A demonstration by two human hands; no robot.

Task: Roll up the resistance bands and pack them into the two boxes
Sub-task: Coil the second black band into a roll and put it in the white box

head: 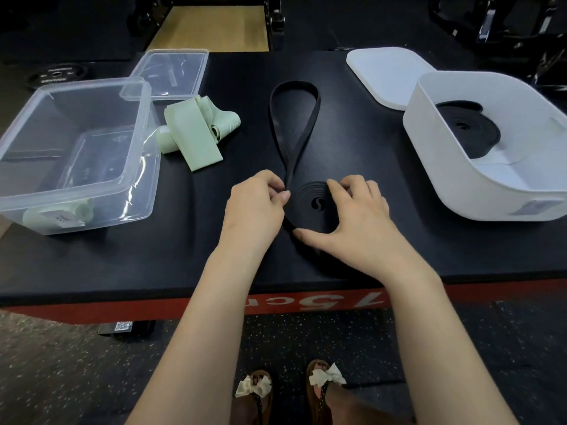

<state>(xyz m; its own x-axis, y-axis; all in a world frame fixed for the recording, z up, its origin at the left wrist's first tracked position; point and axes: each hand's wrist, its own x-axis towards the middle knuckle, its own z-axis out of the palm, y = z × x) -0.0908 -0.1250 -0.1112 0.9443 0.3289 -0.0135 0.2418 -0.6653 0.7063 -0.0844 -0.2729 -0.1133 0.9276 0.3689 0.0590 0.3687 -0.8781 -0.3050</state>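
A black resistance band (306,130) lies on the black platform, partly wound into a flat coil (313,204) with a long loop stretching away from me. My left hand (254,207) pinches the band just left of the coil. My right hand (352,216) curls round the coil, thumb at its near edge and fingers on its far right side. A clear plastic box (135,124) at the left holds rolled green bands (58,214). A white box (435,167) at the right holds a coiled black band (469,130). Loose pale green bands (193,133) lie beside the clear box.
The clear lid (171,72) lies behind the clear box and the white lid (386,72) behind the white box. The platform's near edge (184,305) is red. Gym equipment stands beyond the platform, and my sandalled feet are on the speckled floor.
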